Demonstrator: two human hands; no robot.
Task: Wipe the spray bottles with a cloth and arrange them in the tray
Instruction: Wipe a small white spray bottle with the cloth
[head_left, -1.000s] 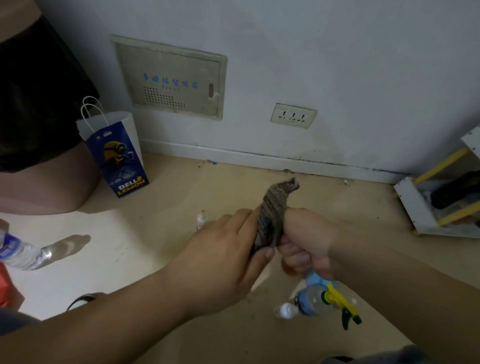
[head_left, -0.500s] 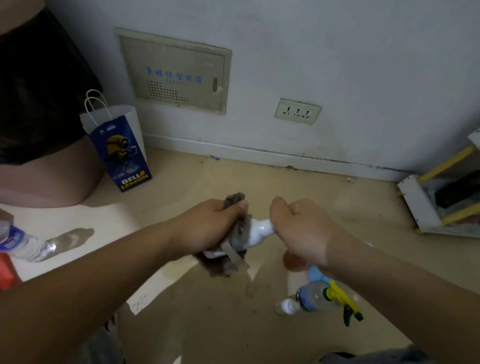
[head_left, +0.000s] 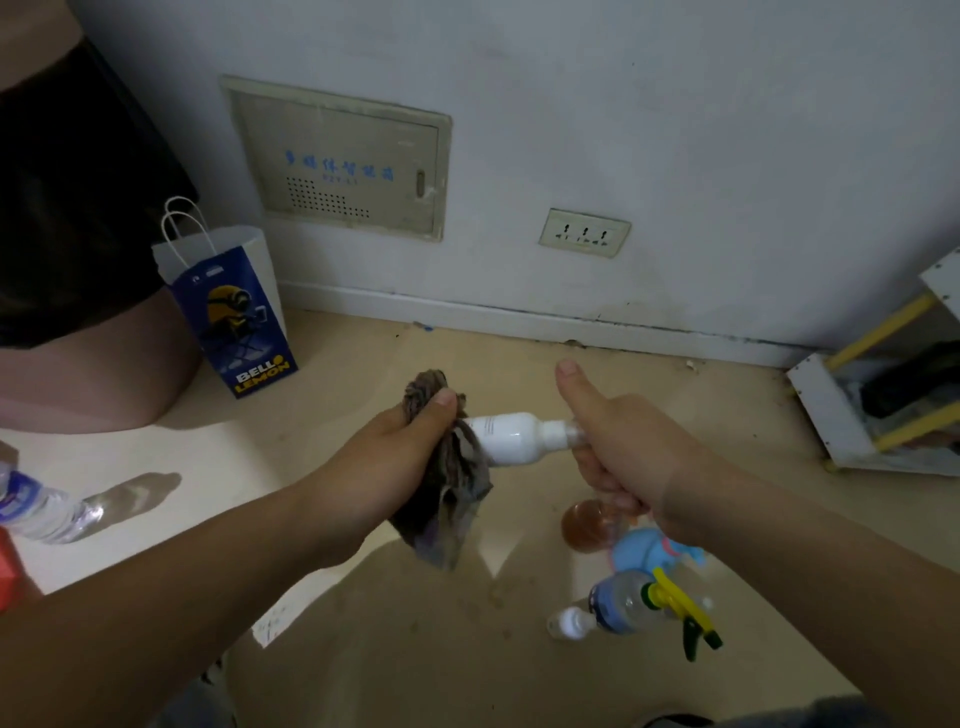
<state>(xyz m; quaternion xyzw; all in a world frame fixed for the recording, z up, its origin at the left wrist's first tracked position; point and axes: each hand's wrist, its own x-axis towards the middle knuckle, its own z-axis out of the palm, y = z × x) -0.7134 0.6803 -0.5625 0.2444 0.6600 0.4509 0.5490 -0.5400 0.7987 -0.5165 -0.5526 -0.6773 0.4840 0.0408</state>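
Down over the floor (head_left: 415, 649), mid-wipe: left hand (head_left: 395, 457) clamps the cloth (head_left: 447, 499) round the base of the white spray bottle (head_left: 511, 439), right hand (head_left: 639, 457), grip locked on what seems its nozzle end; next, the cloth needs sliding neckward.

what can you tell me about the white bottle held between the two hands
The white bottle looks like glossy plastic, with a round body narrowing at a shoulder to a slim neck and faint small print on its side. It lies level in the air above the floor. The right hand grips its neck, thumb raised, hiding the top. The left hand holds a grey-brown cloth round its base end, so the bottom is out of sight.
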